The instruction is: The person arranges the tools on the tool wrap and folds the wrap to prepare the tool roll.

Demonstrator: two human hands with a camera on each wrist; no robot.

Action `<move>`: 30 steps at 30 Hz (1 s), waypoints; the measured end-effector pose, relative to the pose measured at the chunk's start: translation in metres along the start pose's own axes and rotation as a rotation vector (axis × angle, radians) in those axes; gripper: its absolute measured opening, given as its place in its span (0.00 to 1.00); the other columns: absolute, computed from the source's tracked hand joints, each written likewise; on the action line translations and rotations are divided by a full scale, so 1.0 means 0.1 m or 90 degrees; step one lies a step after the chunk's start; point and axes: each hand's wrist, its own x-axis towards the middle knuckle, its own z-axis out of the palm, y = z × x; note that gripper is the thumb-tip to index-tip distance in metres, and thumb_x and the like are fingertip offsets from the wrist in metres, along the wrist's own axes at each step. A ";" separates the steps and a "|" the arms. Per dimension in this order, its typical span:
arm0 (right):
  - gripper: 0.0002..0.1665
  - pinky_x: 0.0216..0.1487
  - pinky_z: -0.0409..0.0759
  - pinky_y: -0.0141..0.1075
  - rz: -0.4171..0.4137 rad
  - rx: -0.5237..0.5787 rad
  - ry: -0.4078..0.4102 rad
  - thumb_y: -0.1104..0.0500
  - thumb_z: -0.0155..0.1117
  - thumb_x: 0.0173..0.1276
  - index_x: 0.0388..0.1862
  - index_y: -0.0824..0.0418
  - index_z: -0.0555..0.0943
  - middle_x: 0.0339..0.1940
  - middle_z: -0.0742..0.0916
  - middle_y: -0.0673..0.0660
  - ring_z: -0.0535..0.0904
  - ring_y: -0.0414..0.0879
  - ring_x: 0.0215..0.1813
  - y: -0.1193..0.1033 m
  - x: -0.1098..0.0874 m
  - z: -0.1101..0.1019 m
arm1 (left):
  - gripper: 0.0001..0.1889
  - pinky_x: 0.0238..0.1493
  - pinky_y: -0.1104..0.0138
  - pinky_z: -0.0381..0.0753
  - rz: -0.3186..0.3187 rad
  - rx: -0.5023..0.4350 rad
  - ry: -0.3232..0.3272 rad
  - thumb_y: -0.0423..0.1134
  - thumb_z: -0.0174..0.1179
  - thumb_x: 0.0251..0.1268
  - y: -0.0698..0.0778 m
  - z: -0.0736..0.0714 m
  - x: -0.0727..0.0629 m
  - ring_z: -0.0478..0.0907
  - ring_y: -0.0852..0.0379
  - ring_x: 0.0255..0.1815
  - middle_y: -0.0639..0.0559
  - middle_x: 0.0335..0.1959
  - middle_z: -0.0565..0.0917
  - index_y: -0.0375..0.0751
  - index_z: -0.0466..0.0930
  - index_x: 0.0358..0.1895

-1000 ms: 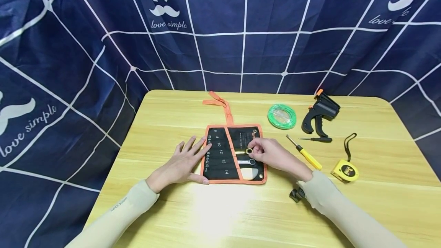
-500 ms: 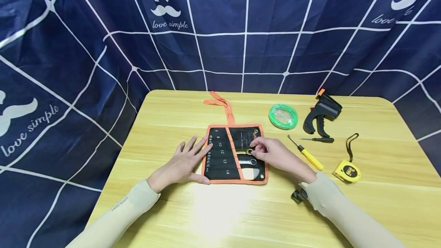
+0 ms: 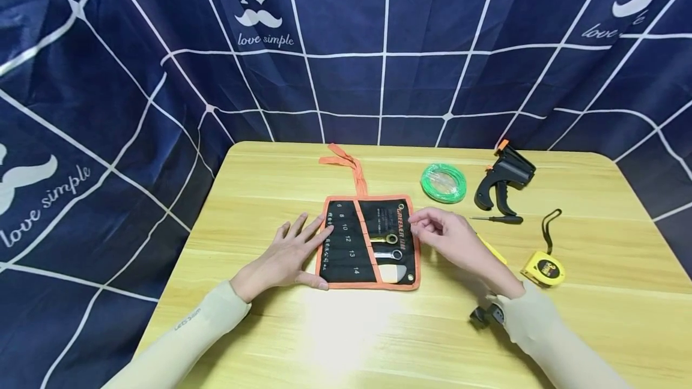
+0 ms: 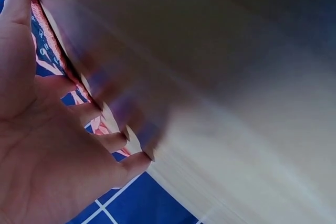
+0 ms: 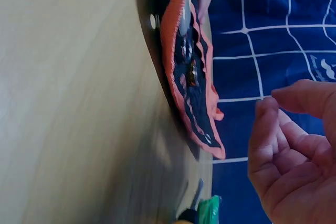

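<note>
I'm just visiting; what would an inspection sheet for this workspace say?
Surface: light wood-grain table, bright glare in front.
Job's things: orange-trimmed black fabric pouch, open; gold-coloured metal ring spanner, silver metal ring spanner, partly pocketed.
Clutter: black pistol-grip tool with orange tips; slim black-handled screwdriver; yellow tool, partly hidden; yellow tape measure with black strap.
Grippers: bare left hand spread at the pouch's left edge; bare right hand by its right edge, holding nothing.
Cables: round green coil, material unclear; otherwise nothing seen.
Surroundings: dark-blue fabric with white lines.

Black pouch (image 3: 359,249) — orange-edged, green coil (image 3: 427,182), navy curtain (image 3: 346,84) (white grid)
</note>
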 end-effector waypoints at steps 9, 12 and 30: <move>0.12 0.34 0.77 0.30 -0.015 0.018 0.087 0.60 0.70 0.80 0.55 0.65 0.88 0.37 0.88 0.59 0.80 0.44 0.34 0.00 -0.12 -0.15 | 0.63 0.73 0.27 0.59 0.014 0.021 0.010 0.75 0.73 0.58 -0.05 -0.01 -0.03 0.51 0.24 0.85 0.36 0.89 0.54 0.43 0.57 0.89; 0.10 0.32 0.77 0.30 -0.014 0.017 0.101 0.61 0.70 0.80 0.54 0.65 0.88 0.37 0.88 0.60 0.80 0.44 0.32 0.02 -0.15 -0.17 | 0.63 0.73 0.28 0.59 0.016 0.022 0.010 0.75 0.73 0.59 -0.06 -0.03 -0.03 0.51 0.24 0.85 0.37 0.89 0.54 0.43 0.57 0.89; 0.10 0.34 0.77 0.29 0.043 -0.058 0.164 0.59 0.71 0.80 0.55 0.60 0.89 0.39 0.88 0.53 0.80 0.42 0.36 0.23 -0.64 -0.35 | 0.63 0.71 0.28 0.61 0.026 0.002 0.032 0.74 0.75 0.55 -0.06 0.01 -0.01 0.53 0.24 0.84 0.38 0.89 0.56 0.44 0.60 0.89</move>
